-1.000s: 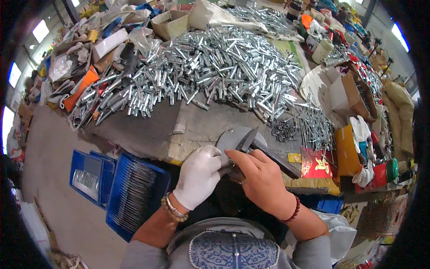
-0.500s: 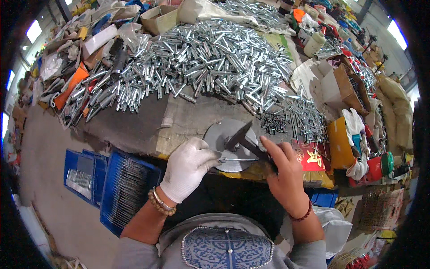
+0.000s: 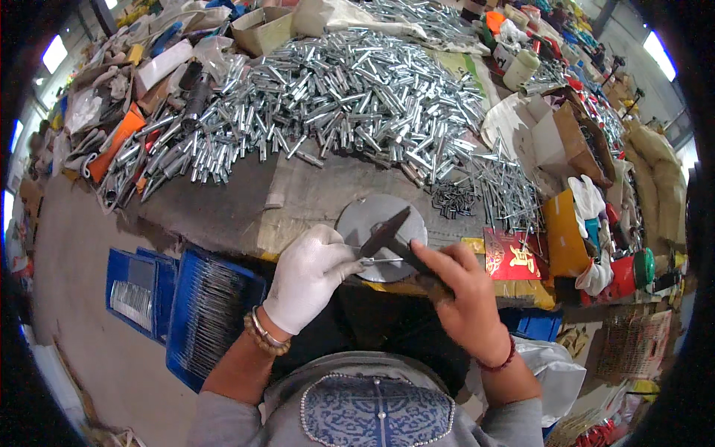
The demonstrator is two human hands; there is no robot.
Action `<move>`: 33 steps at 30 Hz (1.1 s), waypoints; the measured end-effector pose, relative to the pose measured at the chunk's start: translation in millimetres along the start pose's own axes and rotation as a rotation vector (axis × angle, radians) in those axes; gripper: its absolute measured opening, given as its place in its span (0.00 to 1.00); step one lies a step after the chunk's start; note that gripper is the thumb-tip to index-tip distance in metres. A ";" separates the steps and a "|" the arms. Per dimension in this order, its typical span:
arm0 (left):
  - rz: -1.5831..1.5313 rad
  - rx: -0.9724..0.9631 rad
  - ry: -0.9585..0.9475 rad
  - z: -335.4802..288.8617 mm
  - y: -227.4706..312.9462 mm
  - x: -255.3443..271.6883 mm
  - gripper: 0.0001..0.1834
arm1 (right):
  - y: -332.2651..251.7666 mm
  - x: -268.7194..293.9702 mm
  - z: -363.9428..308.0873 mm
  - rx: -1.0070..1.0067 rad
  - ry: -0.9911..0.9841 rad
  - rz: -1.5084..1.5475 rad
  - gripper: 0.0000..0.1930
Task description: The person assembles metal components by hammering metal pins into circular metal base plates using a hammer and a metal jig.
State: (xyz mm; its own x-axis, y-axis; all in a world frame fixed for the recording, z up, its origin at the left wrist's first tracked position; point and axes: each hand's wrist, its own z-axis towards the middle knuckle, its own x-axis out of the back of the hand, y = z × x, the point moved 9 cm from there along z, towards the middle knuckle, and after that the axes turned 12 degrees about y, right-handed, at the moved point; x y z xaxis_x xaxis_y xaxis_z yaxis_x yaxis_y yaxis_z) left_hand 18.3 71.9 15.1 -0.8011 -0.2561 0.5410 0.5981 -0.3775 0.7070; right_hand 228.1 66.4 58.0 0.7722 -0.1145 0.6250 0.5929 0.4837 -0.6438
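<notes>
My left hand (image 3: 307, 281), in a white glove, is closed with thumb and fingers pinching the left end of a thin metal rod (image 3: 386, 260). The rod lies level over a round grey metal disc (image 3: 410, 214) at the table's front edge. Bare and wrapped round a dark handle, my right hand (image 3: 471, 302) holds a hammer (image 3: 388, 232). Its dark head slants over the disc, close to the fingertips of the glove and just above the rod. Whether head and rod touch, I cannot tell. The hammer hides the disc's middle.
Beyond the disc spreads a big heap of metal tubes (image 3: 350, 97). Small dark pins (image 3: 453, 201) and thin rods (image 3: 510, 190) lie to its right, by a red printed packet (image 3: 514, 255). Blue trays (image 3: 179, 328) of rods stand lower left. A yellow box (image 3: 566, 237) sits at right.
The hammer head has shifted left and slightly down, closer to the gloved fingers. My right hand has moved down with it. The left hand keeps its pinch on the rod, almost in place.
</notes>
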 end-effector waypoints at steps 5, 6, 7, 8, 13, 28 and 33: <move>-0.027 -0.009 -0.033 2.1 0.0 -0.4 0.10 | 10.8 -10.8 14.6 0.100 -0.091 -0.261 0.33; -0.031 -0.007 -0.031 1.5 -1.2 -0.2 0.10 | -0.1 -8.9 16.0 0.211 -0.013 -0.325 0.30; -0.027 -0.004 -0.028 1.4 -1.5 0.5 0.10 | -11.4 -7.4 15.6 0.322 0.065 -0.387 0.27; -0.014 -0.019 -0.024 1.6 0.0 1.4 0.10 | -14.7 -9.6 13.6 0.325 0.063 -0.382 0.27; 0.050 -0.031 -0.001 -2.9 5.1 0.2 0.12 | -5.9 -33.0 -17.0 -0.014 -0.203 -0.217 0.19; -0.671 0.853 0.102 -77.9 -9.9 -33.5 0.34 | 13.4 -81.0 -74.9 -0.686 -0.416 0.504 0.17; -0.693 0.688 0.244 -81.5 -20.3 -16.6 0.35 | -16.4 -93.0 -65.8 -0.420 -0.418 0.460 0.19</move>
State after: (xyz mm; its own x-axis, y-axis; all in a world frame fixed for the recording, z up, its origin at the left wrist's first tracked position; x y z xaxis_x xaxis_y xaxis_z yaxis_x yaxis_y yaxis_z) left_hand 17.5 11.2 -45.4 -0.9144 -0.3789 -0.1425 -0.1796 0.0641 0.9817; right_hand 161.6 12.0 -18.6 0.8618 0.3989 0.3133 0.3328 0.0216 -0.9428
